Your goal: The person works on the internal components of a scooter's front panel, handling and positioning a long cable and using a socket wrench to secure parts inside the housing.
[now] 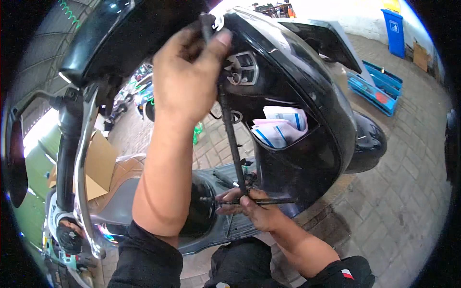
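"What do you see from over there?"

"I see the right hand (253,205) closed narrow on the lower stretch of a long black cable (231,137)."

"And the left hand (186,77)?"

"Raised and curled beside the black front panel (300,170); I can't tell what it grips."

"Where's the cable?"

"From my end, it runs from below the left hand to the right hand, left of the folded papers (276,133)."

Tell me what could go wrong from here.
The black cable runs down to the right hand, so a hard tug might strain it. Folded papers stick up out of the black pocket close by, and a passing forearm could perhaps knock them loose.
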Motion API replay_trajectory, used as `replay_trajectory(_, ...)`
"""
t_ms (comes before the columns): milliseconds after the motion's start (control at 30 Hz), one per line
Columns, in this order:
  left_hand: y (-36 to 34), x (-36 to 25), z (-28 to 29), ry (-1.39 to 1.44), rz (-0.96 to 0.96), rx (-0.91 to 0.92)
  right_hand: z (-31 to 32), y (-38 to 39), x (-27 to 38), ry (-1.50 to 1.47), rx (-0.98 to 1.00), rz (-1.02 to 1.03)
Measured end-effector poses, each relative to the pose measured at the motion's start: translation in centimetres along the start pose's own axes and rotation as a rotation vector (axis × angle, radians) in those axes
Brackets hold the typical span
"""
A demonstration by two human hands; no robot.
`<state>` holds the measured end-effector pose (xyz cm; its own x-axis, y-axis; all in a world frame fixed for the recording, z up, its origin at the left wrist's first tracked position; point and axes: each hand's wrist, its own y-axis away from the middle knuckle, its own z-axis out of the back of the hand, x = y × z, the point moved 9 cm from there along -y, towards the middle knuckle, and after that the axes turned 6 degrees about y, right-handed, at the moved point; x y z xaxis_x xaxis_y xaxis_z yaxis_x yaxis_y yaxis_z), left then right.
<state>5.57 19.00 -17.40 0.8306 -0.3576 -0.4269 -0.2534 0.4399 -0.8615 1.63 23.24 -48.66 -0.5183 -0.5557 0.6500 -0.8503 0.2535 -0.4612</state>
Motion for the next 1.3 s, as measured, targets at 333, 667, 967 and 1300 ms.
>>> replay_trajectory(333,6.6,1.6,2.8,0.036,0.137,0.055,-3.2,1.4,-0.6,-0.407,0.282,-0.113)
replay_trajectory(667,18.8,4.6,-0.4,0.644,0.706,0.457,-2.3,2.2,-2.0,-0.207,0.053,-0.229)
replay_trajectory(967,18.2,4.7,1.1,0.537,0.661,0.269,2.8,2.5,0.0,0.676,-0.273,0.088)
replay_trajectory(1300,17.5,4.4,0.3,0.344,0.676,0.307,-1.1,3.1,-1.7,0.257,-0.108,0.059)
